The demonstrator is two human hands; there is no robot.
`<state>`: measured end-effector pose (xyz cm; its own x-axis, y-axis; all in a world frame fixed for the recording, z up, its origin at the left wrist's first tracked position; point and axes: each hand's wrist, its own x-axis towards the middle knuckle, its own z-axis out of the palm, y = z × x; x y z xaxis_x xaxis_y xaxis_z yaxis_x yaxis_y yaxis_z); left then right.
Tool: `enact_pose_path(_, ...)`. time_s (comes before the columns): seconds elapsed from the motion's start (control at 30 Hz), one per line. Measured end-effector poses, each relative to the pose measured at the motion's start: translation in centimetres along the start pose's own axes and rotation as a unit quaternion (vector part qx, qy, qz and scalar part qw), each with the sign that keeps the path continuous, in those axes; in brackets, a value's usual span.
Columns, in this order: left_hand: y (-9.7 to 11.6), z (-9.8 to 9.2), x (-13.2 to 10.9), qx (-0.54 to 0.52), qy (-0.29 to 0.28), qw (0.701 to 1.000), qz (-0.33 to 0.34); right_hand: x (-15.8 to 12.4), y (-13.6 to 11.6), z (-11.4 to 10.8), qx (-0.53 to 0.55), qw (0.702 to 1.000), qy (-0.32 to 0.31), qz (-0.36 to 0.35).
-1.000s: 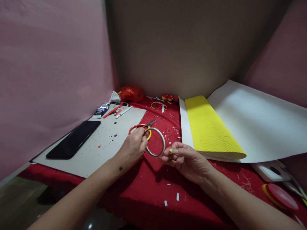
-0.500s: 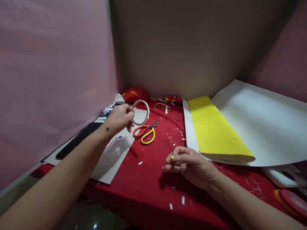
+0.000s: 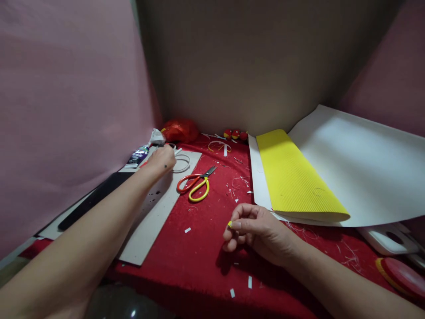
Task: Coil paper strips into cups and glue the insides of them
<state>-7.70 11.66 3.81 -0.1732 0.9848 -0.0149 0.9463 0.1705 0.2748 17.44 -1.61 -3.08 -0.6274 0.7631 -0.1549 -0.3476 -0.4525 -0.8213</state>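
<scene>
My left hand (image 3: 162,161) reaches far out over the grey cardboard (image 3: 151,221), its back toward me and its fingertips hidden. A thin white ring (image 3: 182,163) lies flat on the board just to its right, and a glue tube (image 3: 139,154) lies just to its left. Orange and yellow scissors (image 3: 194,182) rest on the red cloth (image 3: 199,257) beside the board. My right hand (image 3: 255,232) hovers low over the cloth, thumb and forefinger pinched on a tiny yellow piece (image 3: 229,224).
A yellow corrugated sheet (image 3: 295,177) lies on a large white sheet (image 3: 361,168) at the right. A black phone (image 3: 89,201) is at the left, with a red bag (image 3: 179,130) and small red-yellow balls (image 3: 235,134) at the back. Paper scraps dot the cloth. A red disc (image 3: 401,274) sits near right.
My left hand carried the white ring away from the right hand, leftward over the board, and the ring now lies there. The scissors stay on the cloth. The right hand keeps its pinch.
</scene>
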Motion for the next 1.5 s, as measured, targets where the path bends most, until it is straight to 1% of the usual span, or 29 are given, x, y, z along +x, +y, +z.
enact_pose_path(0.07, 2.2, -0.3, -2.4, -0.044, -0.031, 0.998, 0.043, 0.0, -0.2, 0.0, -0.01, 1.0, 0.007, -0.006)
enact_pose_path(0.13, 4.5, -0.4, -5.5, -0.096, -0.081, 0.987, 0.102, -0.1, -0.5, 0.0, -0.023, 0.999, 0.017, -0.017)
enact_pose_path(0.17, 5.5, -0.4, -7.1, -0.126, -0.112, 0.976, 0.134, -0.1, -0.6, -0.1, -0.027, 0.999, 0.023, -0.024)
enact_pose_path(0.2, 6.3, -0.3, -8.6, -0.186, -0.164, 0.952, 0.178, -0.1, -0.7, -0.2, -0.028, 0.999, 0.029, -0.032)
enact_pose_path(0.23, 7.0, -0.1, -9.9, -0.228, -0.199, 0.928, 0.218, 0.0, -0.8, -0.3, -0.028, 0.998, 0.034, -0.038)
enact_pose_path(0.27, 7.5, 0.1, -10.9, -0.241, -0.207, 0.915, 0.247, 0.0, -0.9, -0.4, -0.027, 0.998, 0.039, -0.043)
enact_pose_path(0.33, 7.8, 0.8, -12.2, -0.237, -0.195, 0.912, 0.271, 0.0, -1.0, -0.6, -0.026, 0.997, 0.045, -0.054)
enact_pose_path(0.4, 7.6, 1.5, -12.4, -0.243, -0.196, 0.915, 0.256, 0.1, -1.0, -0.8, -0.035, 0.996, 0.05, -0.069)
enact_pose_path(0.43, 7.4, 1.9, -12.3, -0.256, -0.208, 0.912, 0.243, 0.1, -1.0, -0.9, -0.042, 0.995, 0.052, -0.077)
enact_pose_path(0.6, 6.5, 3.1, -11.8, -0.315, -0.307, 0.878, 0.189, 0.3, -1.2, -1.3, -0.069, 0.99, 0.071, -0.097)
enact_pose_path(0.7, 6.5, 3.4, -11.8, -0.352, -0.343, 0.854, 0.171, 0.3, -1.2, -1.5, -0.072, 0.99, 0.07, -0.099)
enact_pose_path(0.9, 6.6, 3.9, -12.0, -0.416, -0.353, 0.823, 0.157, 0.4, -1.2, -1.8, -0.073, 0.991, 0.064, -0.092)
enact_pose_path(1.0, 6.6, 3.9, -12.1, -0.445, -0.365, 0.806, 0.142, 0.3, -1.2, -1.8, -0.06, 0.993, 0.056, -0.09)
enact_pose_path(1.13, 6.5, 3.8, -12.2, -0.471, -0.372, 0.787, 0.14, 0.2, -1.3, -1.7, -0.049, 0.993, 0.057, -0.089)
enact_pose_path(1.2, 6.4, 3.7, -12.3, -0.475, -0.37, 0.786, 0.139, 0.2, -1.4, -1.7, -0.047, 0.994, 0.053, -0.089)
enact_pose_path(1.3, 6.3, 3.8, -12.3, -0.461, -0.372, 0.794, 0.134, 0.3, -1.3, -1.7, -0.066, 0.992, 0.05, -0.096)
enact_pose_path(1.4, 6.3, 4.1, -12.2, -0.445, -0.376, 0.802, 0.129, 0.4, -1.2, -1.7, -0.092, 0.988, 0.062, -0.107)
enact_pose_path(1.5, 6.3, 4.3, -12.2, -0.453, -0.374, 0.799, 0.129, 0.4, -1.1, -1.8, -0.09, 0.988, 0.065, -0.105)
